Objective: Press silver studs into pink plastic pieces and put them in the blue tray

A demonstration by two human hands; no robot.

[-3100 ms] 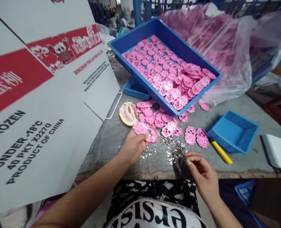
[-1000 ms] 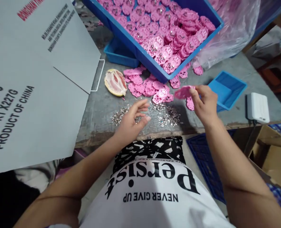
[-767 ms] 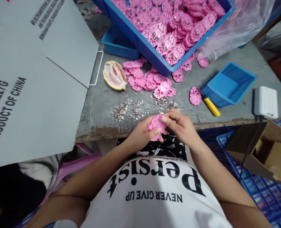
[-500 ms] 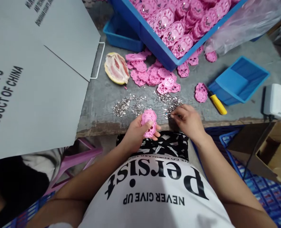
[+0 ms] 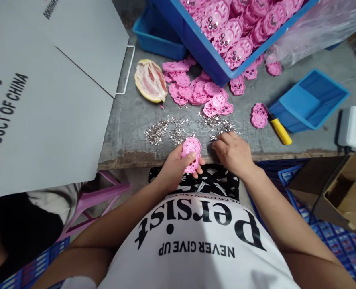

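My left hand (image 5: 176,166) grips a pink plastic piece (image 5: 191,147) with a wavy edge and small holes, its thumb lying across the front. Just above the table's front edge, my right hand (image 5: 232,151) has its fingers curled together beside a scatter of tiny silvery metal parts (image 5: 216,123). Whatever those fingertips hold, if anything, is too small or hidden to make out. Another silvery heap (image 5: 158,131) spreads to the left. Behind the metal parts lies a loose pile of similar pink pieces (image 5: 198,90).
A large blue bin (image 5: 206,60) full of pink pieces stands at the back. Half a pomelo-like fruit (image 5: 150,82) lies left, near a grey printed board (image 5: 75,112). To the right are a yellow-handled tool (image 5: 281,131), a blue tray (image 5: 298,100) and a white device (image 5: 355,128).
My right hand has curled in more and shifted slightly left, toward the table edge. My left hand keeps its hold on the pink piece. The whole view has shifted a little.
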